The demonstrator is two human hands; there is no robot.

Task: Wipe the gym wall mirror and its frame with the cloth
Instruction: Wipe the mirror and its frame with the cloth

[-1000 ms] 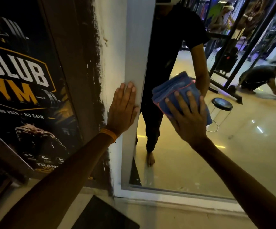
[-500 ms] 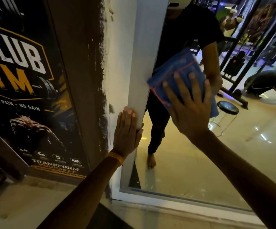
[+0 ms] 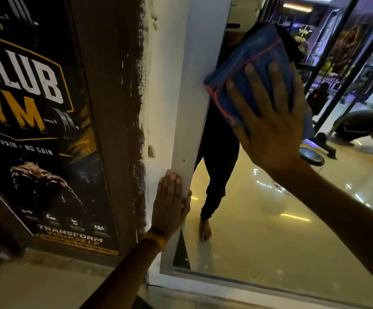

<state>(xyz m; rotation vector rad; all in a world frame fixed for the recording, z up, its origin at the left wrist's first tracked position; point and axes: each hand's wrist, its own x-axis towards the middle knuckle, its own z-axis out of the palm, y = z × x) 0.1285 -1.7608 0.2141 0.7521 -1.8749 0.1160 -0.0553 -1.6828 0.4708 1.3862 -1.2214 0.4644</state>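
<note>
Our right hand (image 3: 270, 121) is raised on an outstretched arm, palm forward, its fingers straight and spread wide, pressing a folded cloth (image 3: 252, 61) flat against the mirror (image 3: 270, 230); nothing is curled round the cloth, it is held only by that flat press. The cloth is blue and soft-looking with a thin red stitched edge, and it sits high on the glass at the mirror's left side, its lower left corner lapping onto the inner edge of the frame (image 3: 194, 85). Our left hand (image 3: 170, 206) is lower, reaching up from the bottom of the view, laid flat on the frame's upright with fingers straight and close together and the thumb on the mirror-side edge; it holds nothing. An orange wristband (image 3: 155, 238) circles that wrist. The frame is a smooth, pale, flat band with one small round mark just above the left fingertips, and it turns along the mirror's bottom edge. Left of it runs a strip of rough white wall (image 3: 158, 85) with ragged dark brown paint, then a glossy black and yellow gym poster (image 3: 31, 130). The glass reflects a shiny yellowish floor, a barefoot figure in dark clothes and a round black stool (image 3: 311, 156).
</note>
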